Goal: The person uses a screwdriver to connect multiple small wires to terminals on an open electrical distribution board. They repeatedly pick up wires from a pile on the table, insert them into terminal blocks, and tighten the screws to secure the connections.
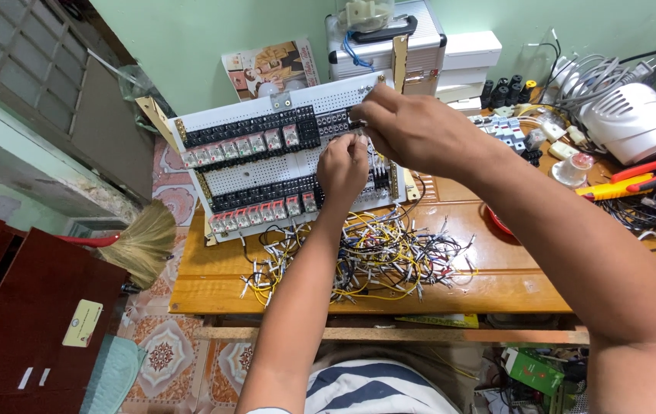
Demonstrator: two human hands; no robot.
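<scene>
Both hands up at a tilted white perforated panel point(267, 172) carrying rows of black relay sockets. Left hand point(342, 166) fisted against the panel's right part; right hand point(412, 126) just above, fingers pinched at the upper row. Loose wires point(366, 257) heaped on wooden table point(213, 284). Broom point(140, 241) at left.

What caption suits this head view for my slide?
Both hands, left and right, work at a white perforated relay panel above loose wires on a wooden table.

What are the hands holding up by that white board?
Too small to tell. Both hands, left hand and right hand, pinch at the upper relay row on the white board.
</scene>
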